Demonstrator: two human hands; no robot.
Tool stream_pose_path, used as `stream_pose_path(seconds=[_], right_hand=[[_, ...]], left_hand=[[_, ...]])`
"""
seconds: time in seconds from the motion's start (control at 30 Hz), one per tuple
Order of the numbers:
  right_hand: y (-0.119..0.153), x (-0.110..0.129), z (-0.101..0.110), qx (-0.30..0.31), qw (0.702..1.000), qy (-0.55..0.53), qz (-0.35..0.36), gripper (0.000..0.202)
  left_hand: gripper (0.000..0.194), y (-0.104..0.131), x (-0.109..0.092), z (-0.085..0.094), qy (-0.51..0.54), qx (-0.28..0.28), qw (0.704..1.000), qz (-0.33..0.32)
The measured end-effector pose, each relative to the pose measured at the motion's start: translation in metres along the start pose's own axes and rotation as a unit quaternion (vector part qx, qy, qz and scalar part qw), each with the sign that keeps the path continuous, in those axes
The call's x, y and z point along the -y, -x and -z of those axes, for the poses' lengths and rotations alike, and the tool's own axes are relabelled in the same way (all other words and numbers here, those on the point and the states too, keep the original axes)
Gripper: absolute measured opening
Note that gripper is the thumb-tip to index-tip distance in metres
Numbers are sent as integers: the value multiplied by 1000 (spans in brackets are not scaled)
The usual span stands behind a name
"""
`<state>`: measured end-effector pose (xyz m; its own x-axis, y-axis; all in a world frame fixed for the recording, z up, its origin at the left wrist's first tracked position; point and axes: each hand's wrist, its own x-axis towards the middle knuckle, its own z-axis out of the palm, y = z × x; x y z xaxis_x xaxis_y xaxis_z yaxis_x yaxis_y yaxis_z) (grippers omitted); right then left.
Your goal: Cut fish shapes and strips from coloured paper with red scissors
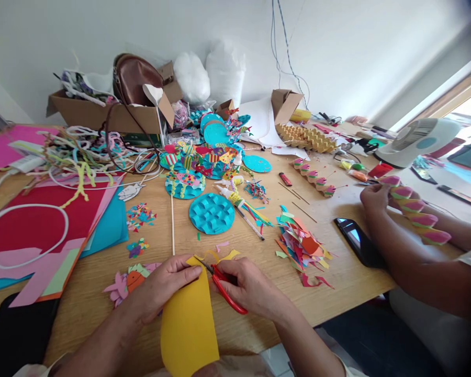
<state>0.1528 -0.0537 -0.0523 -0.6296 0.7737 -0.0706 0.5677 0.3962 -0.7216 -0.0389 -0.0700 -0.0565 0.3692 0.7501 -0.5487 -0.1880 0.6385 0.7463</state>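
My left hand [163, 288] grips the top left edge of a curved yellow sheet of paper [188, 324] that hangs over the table's near edge. My right hand [249, 288] holds red-handled scissors [225, 288], their blades at the sheet's upper edge. Thin yellow trimmings [220, 255] lie just beyond the scissors. A small paper flower and orange piece [127, 281] lie left of my left hand.
A person at the right holds a pink and yellow folded paper strip [414, 214] in both hands. A black phone [355, 240], a scrap pile [302, 243], teal paper discs [211, 213], glue bottles [230, 195], coloured sheets [35, 225], boxes [102, 112] and a fan [412, 139] crowd the wooden table [337, 293].
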Motion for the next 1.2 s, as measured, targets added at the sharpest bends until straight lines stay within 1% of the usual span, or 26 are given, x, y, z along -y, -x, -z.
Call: stream_pose_path(seconds=[0.2, 0.37, 0.53, 0.63, 0.7, 0.77, 0.83, 0.9, 0.97, 1.07, 1.13, 1.2], right_hand=[[1, -1, 1, 0, 1000, -12, 0, 29], [1, -1, 0, -3, 1000, -28, 6, 27], [-1, -1, -2, 4, 999, -37, -3, 27], [3, -1, 6, -9, 999, -31, -28, 29], [10, -3, 16, -26, 997, 1, -73, 30], [20, -8, 26, -42, 985, 85, -146, 28], [30, -15, 33, -42, 956, 184, -226, 26], [37, -22, 35, -16, 926, 245, -288, 25], [41, -28, 34, 28, 902, 271, -334, 25], [42, -32, 32, 80, 872, 291, -384, 27], [40, -33, 31, 96, 863, 296, -399, 25], [40, -32, 32, 107, 859, 297, -402, 22]], left_hand=[[22, -2, 1, 2, -13, 8, 1000, -4], [29, -2, 1, 3, -35, 8, 999, -30], [36, 1, -2, 1, -64, 1, 996, -54], [36, 3, -5, -1, -61, -7, 997, -41], [31, 4, -7, 0, -53, -21, 998, -34], [23, 6, -9, 2, -38, -42, 997, -47], [20, 7, -12, 6, -6, -65, 996, -68], [20, 8, -14, 10, 31, -90, 991, -90], [18, 9, -16, 13, 65, -108, 987, -104], [17, 10, -17, 14, 87, -109, 984, -112], [19, 11, -16, 13, 73, -96, 986, -111], [21, 13, -14, 11, 37, -73, 991, -108]])
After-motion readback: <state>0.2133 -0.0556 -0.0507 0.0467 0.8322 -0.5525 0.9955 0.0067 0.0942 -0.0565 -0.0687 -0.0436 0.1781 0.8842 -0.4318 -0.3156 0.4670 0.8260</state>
